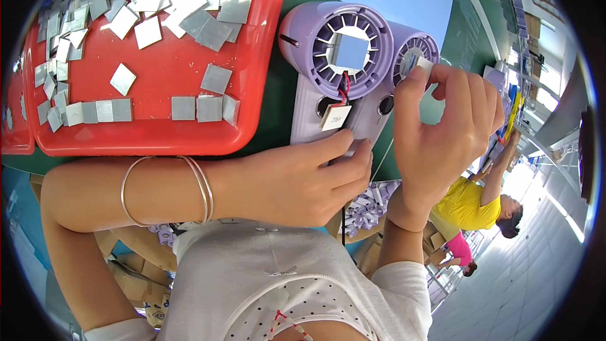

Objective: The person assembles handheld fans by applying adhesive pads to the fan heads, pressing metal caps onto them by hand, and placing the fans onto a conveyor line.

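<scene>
Though thin, square white tile (335,117).

Green worktable (478,44) located at 2 o'clock; pale panelled ceiling (492,290) at 4 o'clock, bright light strip (564,216) nearer 3 o'clock.

Yellow-shirted person (468,205), pink-shirted person (460,249), cardboard boxes (130,285)

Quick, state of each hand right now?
Left hand: curled at the purple handles; whether it grips one cannot be told.
Right hand: closed, pinching a small white piece between thumb and index finger.
</scene>
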Demonstrator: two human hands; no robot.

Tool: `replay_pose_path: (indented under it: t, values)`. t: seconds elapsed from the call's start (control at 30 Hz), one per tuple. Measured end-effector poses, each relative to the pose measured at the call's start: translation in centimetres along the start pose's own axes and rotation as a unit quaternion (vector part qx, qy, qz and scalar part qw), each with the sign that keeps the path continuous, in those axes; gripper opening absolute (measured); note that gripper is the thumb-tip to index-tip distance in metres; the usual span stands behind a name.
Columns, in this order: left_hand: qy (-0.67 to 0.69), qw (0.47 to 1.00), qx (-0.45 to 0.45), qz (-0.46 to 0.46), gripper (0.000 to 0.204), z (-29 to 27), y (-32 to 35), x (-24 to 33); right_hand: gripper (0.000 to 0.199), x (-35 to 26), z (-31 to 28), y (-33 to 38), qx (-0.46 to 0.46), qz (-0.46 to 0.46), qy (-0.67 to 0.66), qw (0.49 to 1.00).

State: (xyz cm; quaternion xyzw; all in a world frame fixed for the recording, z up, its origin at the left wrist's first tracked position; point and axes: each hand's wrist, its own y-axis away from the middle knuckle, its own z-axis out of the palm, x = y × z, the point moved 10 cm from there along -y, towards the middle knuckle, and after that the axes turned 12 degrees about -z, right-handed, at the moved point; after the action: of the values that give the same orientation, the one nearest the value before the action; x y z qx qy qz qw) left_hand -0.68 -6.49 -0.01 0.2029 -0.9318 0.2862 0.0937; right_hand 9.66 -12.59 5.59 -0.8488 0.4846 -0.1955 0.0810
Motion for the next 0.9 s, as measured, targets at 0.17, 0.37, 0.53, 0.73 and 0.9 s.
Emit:
replay_pose_path:
  t: [0.17, 0.37, 0.53, 0.73, 0.9]
  values:
    - [0.000, 1.000, 0.001, -0.001, 0.035, 0.03, -0.02, -0.03, 0.013, -0.07, 0.23, -0.07, 0.000, -0.015, 0.010, 1.000]
    - [0.006, 1.000, -0.001, -0.004, 0.035, 0.00, 0.01, -0.11, 0.012, -0.23, 0.26, -0.01, 0.001, -0.021, 0.005, 1.000]
    - [0.008, 1.000, 0.000, -0.004, 0.035, 0.05, -0.08, -0.06, 0.012, 0.07, 0.37, 0.14, -0.006, -0.012, 0.008, 1.000]
    - [0.011, 1.000, -0.007, -0.001, 0.036, 0.10, -0.03, -0.08, 0.012, -0.08, 0.45, 0.12, -0.002, -0.022, 0.009, 1.000]
    - [0.014, 1.000, -0.010, 0.001, 0.036, 0.13, -0.01, 0.00, 0.014, -0.05, 0.34, 0.22, 0.002, -0.020, 0.007, 1.000]
